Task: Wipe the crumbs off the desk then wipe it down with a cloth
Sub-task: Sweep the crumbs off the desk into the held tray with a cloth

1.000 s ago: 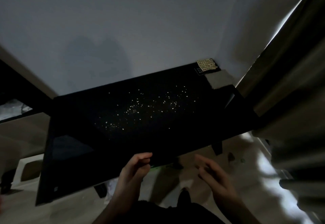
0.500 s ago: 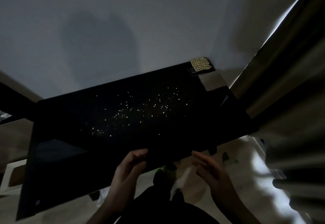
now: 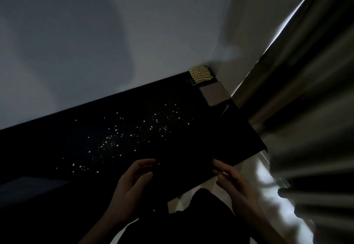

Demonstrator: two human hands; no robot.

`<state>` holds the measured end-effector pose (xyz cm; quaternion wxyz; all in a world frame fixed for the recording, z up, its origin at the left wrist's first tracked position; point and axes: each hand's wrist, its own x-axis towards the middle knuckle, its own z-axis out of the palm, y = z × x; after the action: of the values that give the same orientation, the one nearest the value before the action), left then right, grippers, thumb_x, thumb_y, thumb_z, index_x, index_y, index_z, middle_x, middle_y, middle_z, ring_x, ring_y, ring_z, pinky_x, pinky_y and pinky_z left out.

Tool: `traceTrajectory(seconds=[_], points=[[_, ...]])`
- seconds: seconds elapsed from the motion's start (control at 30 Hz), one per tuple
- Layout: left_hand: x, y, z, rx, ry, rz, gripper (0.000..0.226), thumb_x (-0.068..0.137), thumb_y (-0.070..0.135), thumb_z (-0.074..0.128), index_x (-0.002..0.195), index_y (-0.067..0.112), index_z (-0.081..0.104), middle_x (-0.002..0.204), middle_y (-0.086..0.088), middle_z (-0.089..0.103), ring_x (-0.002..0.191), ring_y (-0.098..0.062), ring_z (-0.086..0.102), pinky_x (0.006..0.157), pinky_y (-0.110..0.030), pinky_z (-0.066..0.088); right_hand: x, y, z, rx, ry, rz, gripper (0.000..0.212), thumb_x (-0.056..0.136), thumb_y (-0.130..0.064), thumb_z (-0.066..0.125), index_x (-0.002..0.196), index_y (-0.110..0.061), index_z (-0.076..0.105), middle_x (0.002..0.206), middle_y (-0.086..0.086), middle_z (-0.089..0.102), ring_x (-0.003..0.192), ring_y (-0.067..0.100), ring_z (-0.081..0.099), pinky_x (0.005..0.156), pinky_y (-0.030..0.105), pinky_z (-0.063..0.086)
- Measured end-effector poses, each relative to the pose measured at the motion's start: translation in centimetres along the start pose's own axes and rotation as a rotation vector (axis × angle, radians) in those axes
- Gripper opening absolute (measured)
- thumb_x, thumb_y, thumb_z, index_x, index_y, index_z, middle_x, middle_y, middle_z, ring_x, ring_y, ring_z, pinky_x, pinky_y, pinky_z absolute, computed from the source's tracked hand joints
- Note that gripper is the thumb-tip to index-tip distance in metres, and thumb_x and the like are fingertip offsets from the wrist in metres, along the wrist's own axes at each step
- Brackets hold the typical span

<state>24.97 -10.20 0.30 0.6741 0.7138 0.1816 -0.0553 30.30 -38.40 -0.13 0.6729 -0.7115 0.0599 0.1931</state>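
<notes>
Crumbs: many small pale specks scattered in a loose diagonal band across the middle of the dark top, thickest near the centre-left and thinning toward the far right; a few lie close to the near edge, just beyond the left fingertips.
Counter: a black, flat top in very dim light, running from the lower left to the far right corner, its back edge against the wall; its surface shows little detail beyond the specks.
Cloth: a small yellowish piece with a checked, waffle-like weave, lying in the far right corner of the counter, against the wall and well apart from both hands; it rests partly on a small dark card-like item that is too dim to identify.
Left hand: bare, raised over the near edge of the counter, palm turned inward, fingers loosely curled and apart; it holds nothing, and whether it touches the top cannot be told.
Right hand: bare, facing the left one with a gap between them, fingers extended and slightly spread, holding nothing; it sits at the counter's near right edge.
Wall: plain and pale, with a soft broad shadow on it.
Curtain: heavy folds down the right side, with a bright sliver of daylight along its edge.
Floor: pale, lit in patches below the right hand.
</notes>
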Motion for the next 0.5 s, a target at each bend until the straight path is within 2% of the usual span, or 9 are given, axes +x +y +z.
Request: traceTrajectory(seconds=[0.07, 0.13, 0.23, 0.4, 0.5], points=[[0.8, 0.3, 0.2, 0.005, -0.004, 0.001, 0.036, 0.086, 0.024, 0.058, 0.121, 0.019, 0.068, 0.116, -0.001, 0.074, 0.111, -0.014, 0.07, 0.093, -0.023, 0.055, 1.5, -0.6, -0.4, -0.013, 0.009, 0.004, 0.035, 0.092, -0.011, 0.062, 0.126, -0.017, 0.066, 0.115, -0.005, 0.076, 0.115, 0.01, 0.068, 0.094, 0.021, 0.053], [1.9, 0.5, 0.8, -0.002, -0.002, -0.009, 0.038, 0.085, 0.024, 0.058, 0.121, 0.019, 0.068, 0.117, -0.002, 0.074, 0.112, -0.014, 0.069, 0.094, -0.022, 0.054, 3.1, -0.7, -1.1, -0.017, -0.005, 0.028, 0.036, 0.095, 0.0, 0.059, 0.126, -0.016, 0.067, 0.115, -0.004, 0.076, 0.114, 0.011, 0.068, 0.094, 0.019, 0.053], [3.8, 1.4, 2.4, -0.007, 0.03, 0.002, 0.037, 0.086, 0.024, 0.057, 0.121, 0.019, 0.068, 0.118, -0.001, 0.073, 0.113, -0.012, 0.068, 0.095, -0.022, 0.053, 5.6, -1.5, -2.3, -0.053, -0.045, 0.032, 0.036, 0.096, 0.002, 0.058, 0.125, -0.017, 0.067, 0.116, -0.008, 0.075, 0.113, 0.007, 0.068, 0.088, 0.015, 0.053], [8.0, 3.2, 6.8, -0.023, 0.124, -0.01, 0.035, 0.087, 0.026, 0.057, 0.121, 0.022, 0.068, 0.118, 0.0, 0.073, 0.112, -0.013, 0.068, 0.095, -0.032, 0.054, 10.2, -2.5, -6.7, -0.089, -0.13, 0.072, 0.034, 0.093, -0.003, 0.061, 0.121, -0.021, 0.068, 0.112, -0.011, 0.076, 0.108, 0.004, 0.07, 0.082, 0.013, 0.052], [10.7, 4.2, 10.3, -0.036, 0.16, -0.036, 0.025, 0.099, 0.014, 0.056, 0.121, 0.02, 0.067, 0.117, -0.001, 0.072, 0.11, -0.015, 0.069, 0.095, -0.034, 0.053, 13.0, -3.4, -10.5, -0.106, -0.185, 0.104, 0.035, 0.096, 0.003, 0.057, 0.12, -0.021, 0.067, 0.11, -0.012, 0.076, 0.106, 0.004, 0.07, 0.081, 0.013, 0.052]])
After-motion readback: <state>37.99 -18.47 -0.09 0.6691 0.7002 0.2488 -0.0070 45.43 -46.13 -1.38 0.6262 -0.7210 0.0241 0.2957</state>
